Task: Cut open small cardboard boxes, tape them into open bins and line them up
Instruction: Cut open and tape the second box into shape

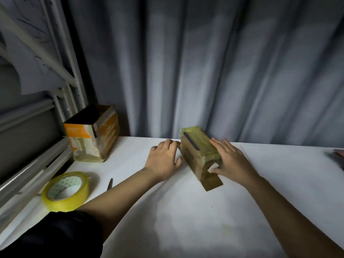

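Observation:
A small brown cardboard box (198,153) wrapped in yellowish tape lies on its side in the middle of the white table (186,220), one flap sticking out toward me. My right hand (230,161) rests against its right side, thumb on a white scrap at the near end. My left hand (164,161) lies flat on the table just left of the box, fingertips touching its side. An orange and brown box (93,135), open at the top like a bin, stands at the back left. A roll of yellow tape (66,190) lies at the front left.
A thin dark tool (110,184), blade or scissors, lies beside the tape roll, partly hidden by my left forearm. Grey curtain hangs behind the table. A metal rack (37,108) runs along the left. A dark blurred object (337,155) sits at the right edge.

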